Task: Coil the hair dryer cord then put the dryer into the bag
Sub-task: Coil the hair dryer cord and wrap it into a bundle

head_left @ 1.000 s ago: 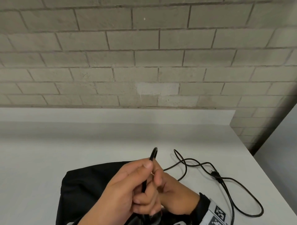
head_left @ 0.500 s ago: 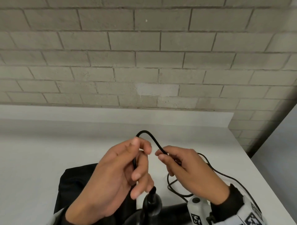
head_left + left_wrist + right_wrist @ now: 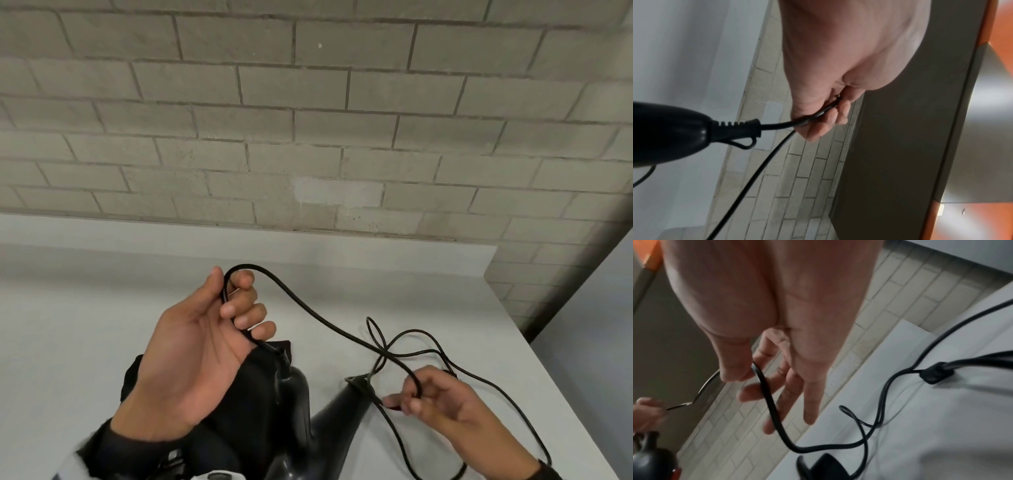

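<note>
- Hair dryer (image 3: pixel 308 421) lies on its side on the table (image 3: pixel 85 325) at the near edge, handle end up toward your left hand (image 3: pixel 195 349), partly resting on the black bag (image 3: pixel 239 411). Risk: a hard tug on the cord drags it, and it sits close to the near edge.
- Your left hand is curled around the cord (image 3: pixel 308 308) just above the strain relief (image 3: pixel 737 125), one small bend sticking up past the thumb. Only that first loop is made, so coiling has barely begun. Squeeze too loosely and the loop springs open.
- Sharp bend right at the strain relief could kink the cord if you wind tight there.
- Your right hand (image 3: pixel 442 401) pinches the cord between thumb and forefinger, other fingers loosely extended. Light pinch; the cord may slide through when you pull the next loop across.
- Beyond the right hand the slack crosses itself in loose loops on the table, and a dark clip or tie (image 3: pixel 935 374) sits on the strands. Likely snag: pull fast and these crossings tighten into a knot.
- Plug end: cannot tell where it lies.
- Bag mouth is hidden under the hand and dryer; cannot tell if it is open.
</note>
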Tool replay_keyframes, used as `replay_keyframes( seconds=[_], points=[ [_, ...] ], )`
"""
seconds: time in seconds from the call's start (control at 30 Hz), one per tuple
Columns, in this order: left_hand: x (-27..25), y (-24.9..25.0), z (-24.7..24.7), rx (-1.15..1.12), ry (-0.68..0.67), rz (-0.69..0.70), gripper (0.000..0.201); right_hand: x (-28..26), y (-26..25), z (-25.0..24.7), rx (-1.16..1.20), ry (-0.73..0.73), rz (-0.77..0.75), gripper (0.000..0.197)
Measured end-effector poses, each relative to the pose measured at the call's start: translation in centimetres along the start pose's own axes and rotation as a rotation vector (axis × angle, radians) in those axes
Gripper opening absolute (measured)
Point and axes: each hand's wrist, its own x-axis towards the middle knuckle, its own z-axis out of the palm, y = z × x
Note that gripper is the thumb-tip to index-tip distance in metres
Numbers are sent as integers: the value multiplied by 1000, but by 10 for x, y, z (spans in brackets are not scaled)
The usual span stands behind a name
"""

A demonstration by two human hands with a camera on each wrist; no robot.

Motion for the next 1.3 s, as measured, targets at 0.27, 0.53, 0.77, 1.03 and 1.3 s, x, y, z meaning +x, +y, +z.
replay_keyframes(
  seconds=[0.27, 0.53, 0.77, 1.03, 1.3],
  points=[
    [4, 6, -1, 0, 35, 4, 41, -16, -10, -21, -291, 112, 13, 39],
    [4, 0, 14, 175, 18, 18, 36, -39, -35, -33, -67, 400, -145, 58],
    [5, -19, 32, 161, -13, -24, 33, -53, -51, -15, -318, 481, -203, 66],
    [6, -29, 31, 375, -208, 9, 34, -55, -90, 8, -747, 336, -561, 24],
    [3, -45, 34, 577, -303, 48, 49, -28, -125, 36, -655, 326, -652, 11]
  ],
)
